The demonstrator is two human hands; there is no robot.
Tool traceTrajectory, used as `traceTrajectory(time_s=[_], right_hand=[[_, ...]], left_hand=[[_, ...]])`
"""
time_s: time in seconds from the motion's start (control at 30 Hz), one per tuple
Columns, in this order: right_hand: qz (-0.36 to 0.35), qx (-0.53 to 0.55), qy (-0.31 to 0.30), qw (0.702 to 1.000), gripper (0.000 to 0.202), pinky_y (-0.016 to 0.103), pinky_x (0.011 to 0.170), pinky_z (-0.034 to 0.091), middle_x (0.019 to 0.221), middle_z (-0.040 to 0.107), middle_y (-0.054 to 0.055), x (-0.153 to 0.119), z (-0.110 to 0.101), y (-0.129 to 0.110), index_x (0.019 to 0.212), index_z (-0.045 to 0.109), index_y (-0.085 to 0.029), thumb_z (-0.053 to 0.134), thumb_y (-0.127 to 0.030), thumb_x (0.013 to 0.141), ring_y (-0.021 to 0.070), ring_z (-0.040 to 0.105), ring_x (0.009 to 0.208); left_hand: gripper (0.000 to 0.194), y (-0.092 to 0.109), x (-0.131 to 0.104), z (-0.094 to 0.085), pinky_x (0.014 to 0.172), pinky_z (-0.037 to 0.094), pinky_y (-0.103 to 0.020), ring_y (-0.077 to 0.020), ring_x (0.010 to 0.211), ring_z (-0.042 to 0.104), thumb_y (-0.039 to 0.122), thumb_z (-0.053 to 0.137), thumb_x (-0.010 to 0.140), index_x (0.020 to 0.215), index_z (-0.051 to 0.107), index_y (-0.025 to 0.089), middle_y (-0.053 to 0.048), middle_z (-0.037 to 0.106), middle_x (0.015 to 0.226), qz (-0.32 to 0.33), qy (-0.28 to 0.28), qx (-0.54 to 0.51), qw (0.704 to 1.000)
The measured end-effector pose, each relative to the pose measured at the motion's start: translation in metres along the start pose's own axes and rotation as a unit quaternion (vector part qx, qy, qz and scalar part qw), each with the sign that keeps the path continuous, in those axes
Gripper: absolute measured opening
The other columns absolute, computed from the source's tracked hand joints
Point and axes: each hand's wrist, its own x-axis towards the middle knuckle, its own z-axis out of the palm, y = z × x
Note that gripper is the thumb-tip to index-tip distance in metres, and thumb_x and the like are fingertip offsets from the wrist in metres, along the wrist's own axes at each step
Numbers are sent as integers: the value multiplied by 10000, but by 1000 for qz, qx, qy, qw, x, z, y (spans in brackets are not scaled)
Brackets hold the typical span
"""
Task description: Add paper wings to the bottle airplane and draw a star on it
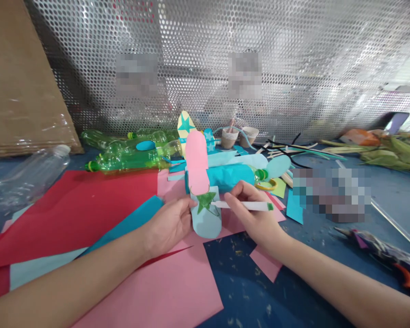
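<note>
My right hand (pixel 256 212) is closed around a white felt-tip marker (pixel 249 206) with a green end. The marker's tip touches a green star (pixel 205 202) on a light blue paper piece (pixel 207 225) with a rounded end. My left hand (pixel 172 223) pinches the left edge of that light blue piece. Behind it, a pink rounded paper piece (pixel 196 157) stands up, joined to a bottle wrapped in blue paper (pixel 230 176). The bottle lies on its side, its green cap (pixel 260 175) to the right. Yellowish paper with a blue star (pixel 186 125) rises at the back.
Red paper (pixel 105 196) and pink paper (pixel 157 287) cover the left and front. Green bottles (pixel 123 159) and a clear bottle (pixel 30 177) lie at the back left. Two small pots (pixel 229 138) stand near the perforated metallic backdrop (pixel 191 54). A glue gun (pixel 379 250) lies right.
</note>
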Motion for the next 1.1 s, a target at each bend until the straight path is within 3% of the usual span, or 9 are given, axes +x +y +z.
traceTrajectory(time_s=[0.33, 1.1], right_hand=[[-15, -22, 29, 999, 250, 258, 490, 289, 549, 415, -55, 1, -1, 0, 600, 428, -227, 545, -268, 818, 115, 381, 524], [-24, -25, 30, 999, 259, 270, 498, 282, 557, 405, -53, 1, -2, 1, 602, 412, -232, 533, -271, 827, 122, 375, 528]], left_hand=[[284, -1, 1, -1, 954, 473, -374, -240, 1037, 639, 34, 443, 817, 947, 682, 117, -85, 741, 968, 9, -9, 9, 1000], [275, -1, 2, -5, 1023, 402, -390, -252, 1100, 609, 74, 489, 790, 969, 692, 122, -78, 745, 923, 8, -40, -2, 999]])
